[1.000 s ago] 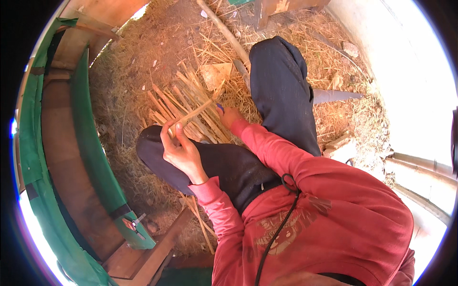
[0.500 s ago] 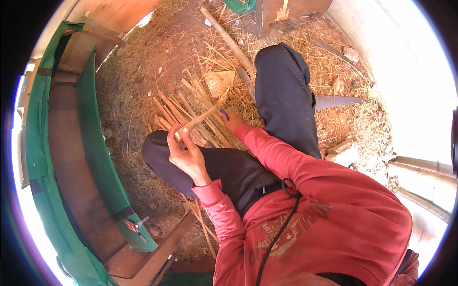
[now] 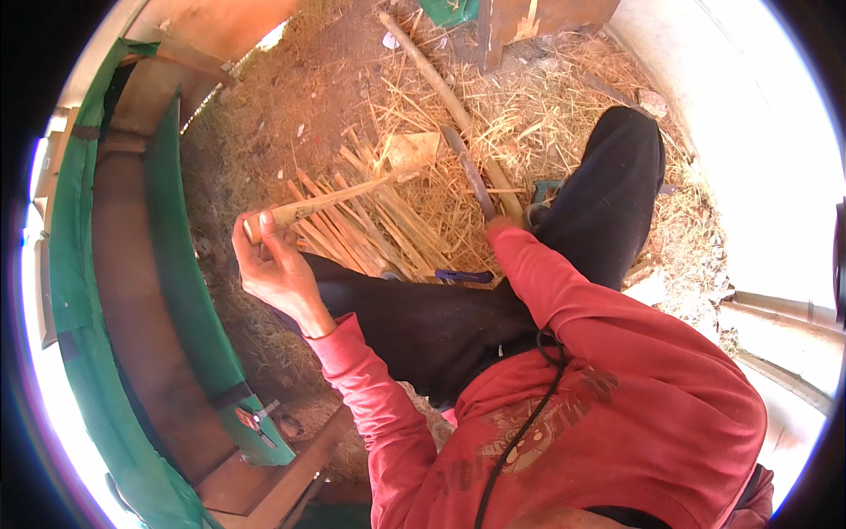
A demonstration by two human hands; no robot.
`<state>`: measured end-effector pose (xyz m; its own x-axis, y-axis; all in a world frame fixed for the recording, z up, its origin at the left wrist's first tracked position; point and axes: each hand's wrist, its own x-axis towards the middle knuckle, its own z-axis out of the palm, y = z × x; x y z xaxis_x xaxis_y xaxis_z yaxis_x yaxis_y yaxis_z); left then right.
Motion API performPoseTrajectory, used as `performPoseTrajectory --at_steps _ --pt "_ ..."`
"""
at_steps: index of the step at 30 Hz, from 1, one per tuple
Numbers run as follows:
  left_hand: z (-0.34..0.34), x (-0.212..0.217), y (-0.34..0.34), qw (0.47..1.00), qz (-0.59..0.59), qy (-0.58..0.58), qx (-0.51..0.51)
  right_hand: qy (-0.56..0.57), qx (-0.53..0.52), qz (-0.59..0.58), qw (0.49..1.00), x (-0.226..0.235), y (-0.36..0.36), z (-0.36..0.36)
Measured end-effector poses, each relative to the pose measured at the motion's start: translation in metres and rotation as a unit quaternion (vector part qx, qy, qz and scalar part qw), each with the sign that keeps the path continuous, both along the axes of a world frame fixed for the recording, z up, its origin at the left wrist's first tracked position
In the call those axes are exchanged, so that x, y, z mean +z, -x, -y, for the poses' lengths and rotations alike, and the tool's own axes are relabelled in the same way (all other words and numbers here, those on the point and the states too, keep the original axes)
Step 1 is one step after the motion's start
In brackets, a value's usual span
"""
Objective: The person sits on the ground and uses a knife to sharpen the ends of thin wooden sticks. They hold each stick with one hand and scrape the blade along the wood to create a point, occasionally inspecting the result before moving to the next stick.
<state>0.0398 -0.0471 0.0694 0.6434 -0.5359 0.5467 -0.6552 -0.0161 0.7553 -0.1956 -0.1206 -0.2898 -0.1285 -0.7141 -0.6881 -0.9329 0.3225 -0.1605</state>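
Note:
My left hand [image 3: 275, 273] is closed round the thick end of a pale, whittled wooden stick [image 3: 330, 201], held up over my bent leg. The stick's thin end points right, above a pile of split wood strips [image 3: 366, 234]. My right hand [image 3: 502, 227], partly hidden by its red sleeve, is closed at the handle end of a machete [image 3: 470, 172]. That long dark blade points away from me over the straw, beside a long pole. A blue utility knife [image 3: 464, 276] lies at the edge of my left thigh, touched by neither hand.
The long wooden pole [image 3: 432, 75] lies on the straw-covered ground ahead. A flat pale wood piece [image 3: 414, 152] rests beyond the strips. A green-edged wooden trough [image 3: 132, 264] stands along the left. A pale wall [image 3: 731, 115] rises at right.
My right hand has let go of the utility knife and moved right to the machete. My left hand has shifted left with the stick. My right knee has swung outward to the right.

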Motion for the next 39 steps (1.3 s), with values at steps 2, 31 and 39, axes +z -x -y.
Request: performPoseTrajectory --at_steps 2,31,39 --pt "0.016 0.004 -0.007 0.999 0.015 0.027 -0.009 -0.044 0.065 0.003 0.997 -0.028 -0.002 -0.006" --pt "0.102 0.004 -0.010 0.992 0.029 -0.092 -0.082 0.319 -0.161 0.443 0.822 0.190 0.002 -0.028" --pt "0.101 -0.021 -0.010 0.990 0.083 -0.057 -0.100 0.167 0.032 0.286 0.943 0.144 -0.015 -0.039"
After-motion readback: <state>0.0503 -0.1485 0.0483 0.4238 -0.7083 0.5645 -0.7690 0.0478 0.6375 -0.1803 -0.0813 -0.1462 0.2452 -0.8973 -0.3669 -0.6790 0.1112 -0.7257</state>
